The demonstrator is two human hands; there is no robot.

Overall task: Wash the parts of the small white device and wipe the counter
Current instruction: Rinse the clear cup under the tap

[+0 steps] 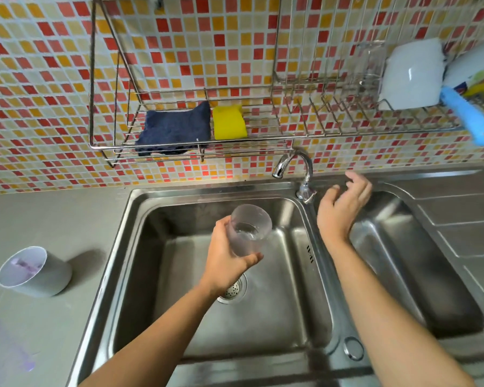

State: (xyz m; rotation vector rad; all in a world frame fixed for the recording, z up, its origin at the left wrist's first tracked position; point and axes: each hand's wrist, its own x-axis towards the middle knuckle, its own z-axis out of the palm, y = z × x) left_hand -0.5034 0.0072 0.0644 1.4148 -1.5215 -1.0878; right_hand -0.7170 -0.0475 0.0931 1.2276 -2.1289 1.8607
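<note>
My left hand (227, 252) grips a clear plastic cup-shaped part (248, 229) tilted over the left sink basin (179, 317); a little water shows inside it. My right hand (340, 208) hovers with relaxed, spread fingers just right of the chrome tap (298, 170), holding nothing. The white cylindrical device body (37, 270) stands tilted on the grey counter (48, 219) at the left, with purple residue inside. A purple smear (0, 344) marks the counter near the front left.
A wire rack on the tiled wall holds a dark blue cloth (175, 128) and a yellow sponge (229, 122). The right dish rack carries a white bowl (412, 74) and a blue-handled brush (470, 120). The right sink basin (408, 275) and its drainboard lie beyond.
</note>
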